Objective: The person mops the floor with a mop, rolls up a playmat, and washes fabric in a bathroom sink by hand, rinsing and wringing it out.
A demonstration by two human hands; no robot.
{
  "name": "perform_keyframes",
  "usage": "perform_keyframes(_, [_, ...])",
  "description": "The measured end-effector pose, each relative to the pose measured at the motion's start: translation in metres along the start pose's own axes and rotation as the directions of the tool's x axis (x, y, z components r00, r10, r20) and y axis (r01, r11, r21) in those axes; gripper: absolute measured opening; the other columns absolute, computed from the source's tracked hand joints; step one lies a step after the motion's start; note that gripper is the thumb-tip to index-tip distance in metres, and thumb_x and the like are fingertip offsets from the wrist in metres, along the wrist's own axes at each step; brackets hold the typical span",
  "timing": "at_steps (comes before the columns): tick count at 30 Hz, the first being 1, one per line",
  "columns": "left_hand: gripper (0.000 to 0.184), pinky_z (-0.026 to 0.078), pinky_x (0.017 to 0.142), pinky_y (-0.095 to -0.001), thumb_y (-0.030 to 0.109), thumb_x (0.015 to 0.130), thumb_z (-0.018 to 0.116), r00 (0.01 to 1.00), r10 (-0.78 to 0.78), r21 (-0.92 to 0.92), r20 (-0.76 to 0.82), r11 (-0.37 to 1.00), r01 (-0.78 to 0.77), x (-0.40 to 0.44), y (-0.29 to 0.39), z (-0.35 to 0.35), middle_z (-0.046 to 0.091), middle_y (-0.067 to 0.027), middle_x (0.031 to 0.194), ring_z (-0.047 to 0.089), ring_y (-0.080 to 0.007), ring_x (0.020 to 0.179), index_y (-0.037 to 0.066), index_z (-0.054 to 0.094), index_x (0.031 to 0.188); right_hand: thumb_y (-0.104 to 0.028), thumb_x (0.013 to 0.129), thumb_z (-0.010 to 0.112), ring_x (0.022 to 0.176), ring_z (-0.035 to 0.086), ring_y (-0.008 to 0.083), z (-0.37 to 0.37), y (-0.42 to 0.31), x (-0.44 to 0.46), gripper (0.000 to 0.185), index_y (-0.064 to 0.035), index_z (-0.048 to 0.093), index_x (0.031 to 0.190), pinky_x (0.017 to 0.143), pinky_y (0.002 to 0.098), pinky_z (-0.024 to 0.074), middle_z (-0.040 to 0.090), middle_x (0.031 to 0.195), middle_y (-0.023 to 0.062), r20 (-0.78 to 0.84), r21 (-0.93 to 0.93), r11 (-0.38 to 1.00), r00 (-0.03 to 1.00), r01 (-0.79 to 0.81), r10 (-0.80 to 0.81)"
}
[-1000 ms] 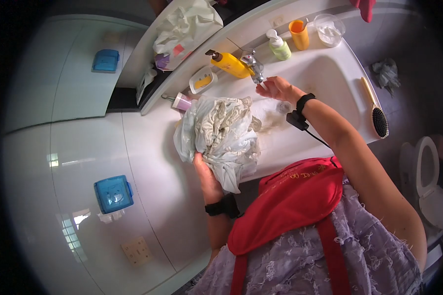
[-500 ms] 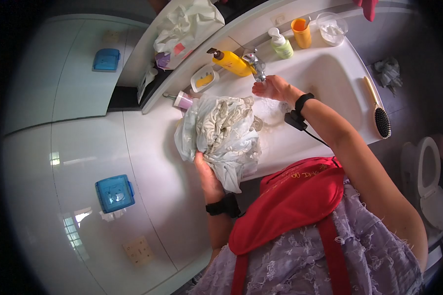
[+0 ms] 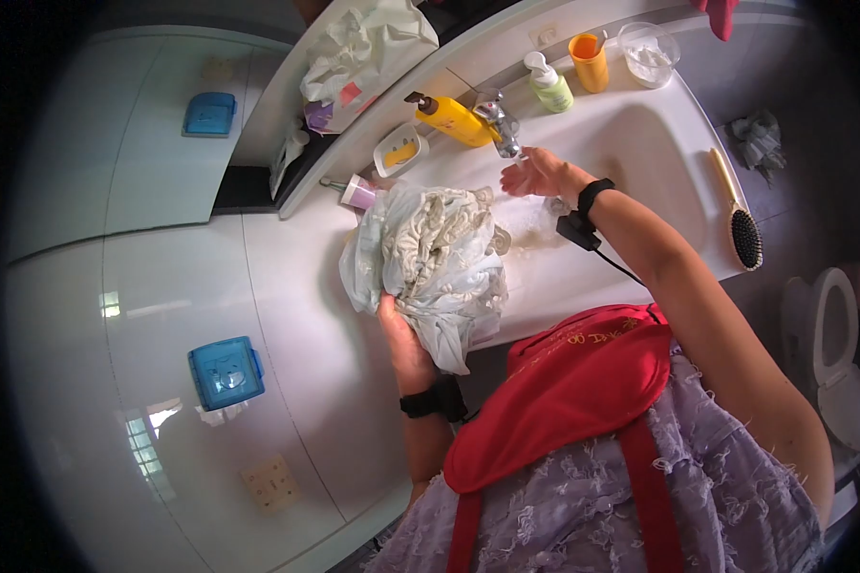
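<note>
My left hand [image 3: 397,329] grips the lower edge of a thin, pale plastic bag [image 3: 368,258]; most of its fingers are hidden under it. Crumpled cream cloth [image 3: 435,229] with gathered edges bulges out of the bag, above the left side of the sink [image 3: 655,181]. Under the chrome faucet [image 3: 500,129], my right hand [image 3: 542,175] is held out with its fingers stretched and nothing in it. Water runs over that hand and splashes into the basin below.
Along the back ledge stand a soap dish [image 3: 399,151], a yellow pump bottle [image 3: 452,120], a green-white pump bottle [image 3: 549,86], an orange cup [image 3: 589,63] and a clear bowl [image 3: 648,55]. A hairbrush [image 3: 741,224] lies on the right rim. A toilet [image 3: 836,363] stands at right.
My right hand has shifted slightly right beneath the faucet, and its fingers are a little more spread. The splash in the basin looks different. My left hand keeps its hold on the bag.
</note>
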State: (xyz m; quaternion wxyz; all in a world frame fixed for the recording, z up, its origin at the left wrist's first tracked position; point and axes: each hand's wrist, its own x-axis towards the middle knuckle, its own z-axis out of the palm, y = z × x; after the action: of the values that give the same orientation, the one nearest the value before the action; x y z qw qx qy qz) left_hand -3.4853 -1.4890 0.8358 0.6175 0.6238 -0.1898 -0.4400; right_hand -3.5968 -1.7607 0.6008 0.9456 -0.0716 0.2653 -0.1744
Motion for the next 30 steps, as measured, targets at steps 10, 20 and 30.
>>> perform_keyframes(10, [0.056, 0.044, 0.096, -0.0361, 0.045, 0.098, 0.036, 1.0, -0.019, 0.019, -0.006, 1.0, 0.019, 0.003, 0.002, -0.001, 0.054, -0.0077, 0.129, 0.055, -0.0218, 0.114, 0.003, 0.044, 0.135, -0.054, 0.1, 0.015, 0.137, 0.026, 0.0459, -0.005, -0.006, -0.008, 0.082, 0.017, 0.017, 0.141, 0.112, 0.0521, 0.0267, 0.019, 0.148, 0.0351, 0.083, 0.026, 1.0, 0.996, -0.014, 0.012])
perform_keyframes(20, [0.06, 0.046, 0.095, -0.038, 0.047, 0.095, 0.041, 0.995, -0.051, 0.022, -0.089, 0.998, 0.053, 0.0, 0.005, 0.005, 0.053, -0.0091, 0.131, 0.055, -0.0231, 0.114, 0.004, 0.042, 0.137, -0.057, 0.099, 0.017, 0.137, 0.026, 0.0457, -0.001, -0.006, -0.01, 0.087, 0.0187, 0.017, 0.14, 0.113, 0.0507, 0.0253, 0.021, 0.147, 0.0359, 0.266, 0.052, 0.996, 0.962, -0.076, 0.06])
perform_keyframes(30, [0.056, 0.047, 0.093, -0.0367, 0.044, 0.095, 0.046, 0.994, -0.047, 0.001, -0.097, 0.999, 0.047, -0.001, 0.007, 0.01, 0.056, -0.008, 0.126, 0.057, -0.0221, 0.111, 0.005, 0.046, 0.134, -0.058, 0.098, 0.02, 0.139, 0.023, 0.0443, 0.0, -0.005, -0.01, 0.087, 0.018, 0.013, 0.141, 0.114, 0.051, 0.0228, 0.017, 0.149, 0.0342, 0.131, 0.109, 0.994, 0.991, -0.026, 0.011])
